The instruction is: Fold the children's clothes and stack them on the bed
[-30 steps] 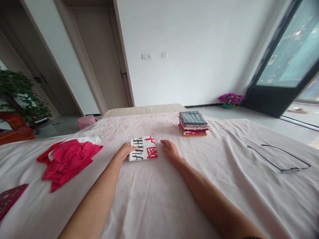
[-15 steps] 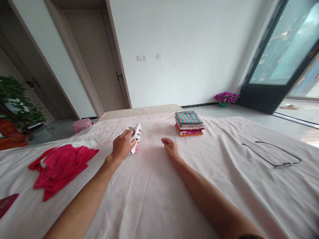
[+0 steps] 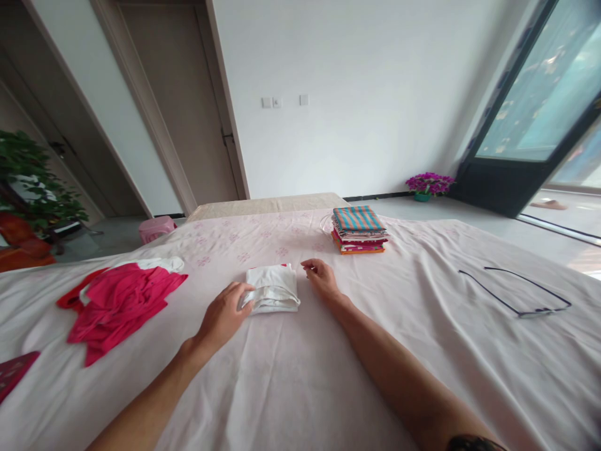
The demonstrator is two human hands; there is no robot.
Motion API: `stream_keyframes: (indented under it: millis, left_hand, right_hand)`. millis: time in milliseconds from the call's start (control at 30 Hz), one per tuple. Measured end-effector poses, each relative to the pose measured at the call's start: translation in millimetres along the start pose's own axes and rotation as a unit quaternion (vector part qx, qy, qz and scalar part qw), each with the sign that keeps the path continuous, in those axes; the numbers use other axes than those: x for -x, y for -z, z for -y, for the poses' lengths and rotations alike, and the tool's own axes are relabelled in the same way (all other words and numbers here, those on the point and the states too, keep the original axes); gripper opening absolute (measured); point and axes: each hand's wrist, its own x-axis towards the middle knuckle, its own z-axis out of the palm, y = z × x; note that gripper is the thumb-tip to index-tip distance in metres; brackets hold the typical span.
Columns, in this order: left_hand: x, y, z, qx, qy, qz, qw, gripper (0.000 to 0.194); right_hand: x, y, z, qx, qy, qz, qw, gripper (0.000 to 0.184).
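Pale cloth with pink flowers over the near surface, creased toward the front. Left hand partly closed, thumb and fingers pinching the left edge of the folded white fabric, which lies flat at centre. Right hand empty, loosely curled, just beside the fabric's right edge. Crumpled pink garment to the left; eyeglasses well right. Folded stack beyond. Farther: pink stool, purple flowers, white wall.
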Motion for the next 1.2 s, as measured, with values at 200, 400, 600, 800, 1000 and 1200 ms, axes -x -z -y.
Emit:
stream_keyframes:
  millis: [200, 400, 600, 800, 1000, 1200]
  left_hand:
    - [-2.6, 10.5, 37.3, 0.075, 0.176, -0.026, 0.981, 0.028]
    - [0.3, 1.2, 37.1, 0.111, 0.178, 0.039, 0.977, 0.039]
    - [-1.0, -2.4, 20.5, 0.014, 0.166, 0.063, 0.984, 0.053]
    - [-1.6, -2.2, 11.2, -0.017, 0.148, 0.002, 0.989, 0.024]
    - [1.4, -7.5, 17.4, -0.024, 0.128, 0.002, 0.992, 0.023]
    - [5.1, -9.9, 18.1, -0.080, 0.104, -0.011, 0.991, 0.023]
  right_hand:
    - [5.8, 10.6, 23.4, -0.060, -0.035, 0.172, 0.983, 0.021]
    - [11.9, 21.0, 41.2, -0.071, -0.063, 0.303, 0.948, 0.019]
    - [14.4, 19.4, 49.0, -0.022, -0.049, 0.343, 0.938, 0.023]
    - [15.0, 21.4, 52.4, 0.023, -0.064, 0.345, 0.936, 0.030]
    - [18.1, 17.1, 55.5, 0.021, -0.070, 0.348, 0.935, 0.054]
    - [19.0, 14.2, 55.3, -0.046, -0.067, 0.378, 0.922, 0.061]
